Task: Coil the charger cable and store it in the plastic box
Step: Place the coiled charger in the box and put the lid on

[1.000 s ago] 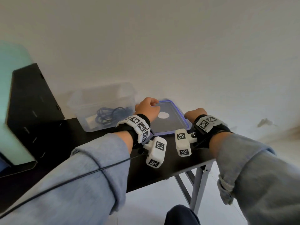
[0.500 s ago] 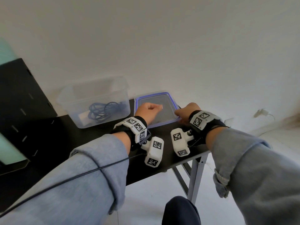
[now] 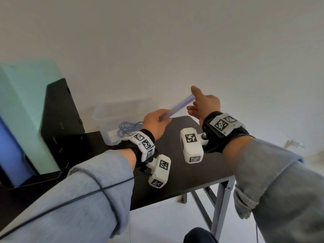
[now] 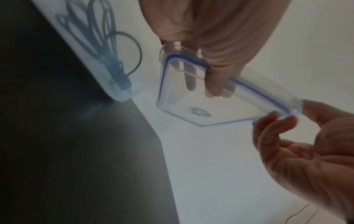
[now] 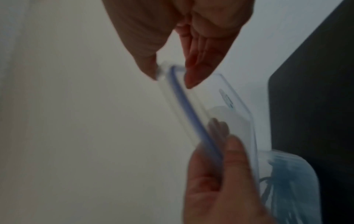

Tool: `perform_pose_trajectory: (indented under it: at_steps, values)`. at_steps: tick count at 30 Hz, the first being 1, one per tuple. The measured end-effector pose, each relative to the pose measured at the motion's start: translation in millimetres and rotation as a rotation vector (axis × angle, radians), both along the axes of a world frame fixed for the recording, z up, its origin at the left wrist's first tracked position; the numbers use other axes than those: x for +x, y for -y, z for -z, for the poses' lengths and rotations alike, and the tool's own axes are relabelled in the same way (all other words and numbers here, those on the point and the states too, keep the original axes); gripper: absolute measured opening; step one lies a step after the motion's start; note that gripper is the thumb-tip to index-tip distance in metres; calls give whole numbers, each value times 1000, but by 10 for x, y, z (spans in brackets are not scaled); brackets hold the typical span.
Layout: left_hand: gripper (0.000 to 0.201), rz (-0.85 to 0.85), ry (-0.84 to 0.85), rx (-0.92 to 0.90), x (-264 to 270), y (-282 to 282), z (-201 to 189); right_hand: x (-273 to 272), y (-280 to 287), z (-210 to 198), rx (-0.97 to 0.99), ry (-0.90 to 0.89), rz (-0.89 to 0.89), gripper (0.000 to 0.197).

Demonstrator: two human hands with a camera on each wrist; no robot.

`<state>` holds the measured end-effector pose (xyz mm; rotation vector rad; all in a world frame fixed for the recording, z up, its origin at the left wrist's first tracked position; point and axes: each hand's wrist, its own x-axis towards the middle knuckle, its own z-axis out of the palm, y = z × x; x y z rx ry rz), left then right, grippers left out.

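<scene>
Head view first: I have the lid (image 3: 177,106) up off the table (image 3: 177,148) now, where half a second ago it lay flat under both my hands. It is tilted, seen nearly edge-on, held over the table just right of the box (image 3: 122,111). My left hand (image 3: 154,123) grips its lower end, and my right hand (image 3: 204,104) pinches the upper end. The cable (image 3: 127,128) already lies coiled inside the open box.

Left wrist view: my left thumb lies on top of the lid (image 4: 201,97) and the fingers (image 4: 189,78) show through the clear plastic beneath, a firm clamp. The right hand (image 4: 298,144) pinches the far corner. The cable (image 4: 107,45) shows through the box wall.

Right wrist view: my right thumb and fingers nip the lid's (image 5: 220,118) blue-rimmed edge, and the left hand (image 5: 220,174) grips the other end; it is blurred.

I judge storing done, closing left: the lid must swing left, level out and seat on the box.
</scene>
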<state>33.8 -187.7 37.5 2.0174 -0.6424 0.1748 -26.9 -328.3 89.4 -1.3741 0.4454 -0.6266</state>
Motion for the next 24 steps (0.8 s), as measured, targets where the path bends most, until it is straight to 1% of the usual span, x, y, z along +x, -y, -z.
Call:
perform_pose_trajectory:
  at_steps: [2,5,9,11,12,14,16,18,20,22,23,24]
  values:
    - [22,18,-6,-129,6,-125,-131,20,-96,-88,-65,52,-39,37]
    - [13,34,-59,-316,-18,-308,-320,126,-122,-52,-166,23,17,51]
    - [9,78,-304,-684,46,-642,-497,285,-122,87,-366,-190,80,68]
    - [5,66,-406,-817,115,-862,-563,380,-148,135,-445,-285,74,73]
    - [4,65,-450,-872,158,-962,-583,432,-157,143,-465,-300,59,74]
    - [5,42,-509,-938,274,-1166,-597,558,-200,137,-452,-253,16,74]
    - [5,0,-545,-968,391,-1340,-584,712,-273,112,-377,-155,-48,71]
    - [7,-57,-546,-979,518,-1471,-555,869,-367,89,-314,-82,-118,65]
    - [7,-161,-487,-907,644,-1565,-526,1024,-479,81,-358,-59,-144,58]
    - [6,-296,-377,-713,802,-1635,-472,1177,-553,92,-437,-75,-127,54]
    - [5,-358,-319,-591,880,-1662,-453,1267,-580,102,-475,-97,-121,50]
    - [4,-404,-285,-496,942,-1681,-434,1334,-606,103,-521,-117,-120,41]
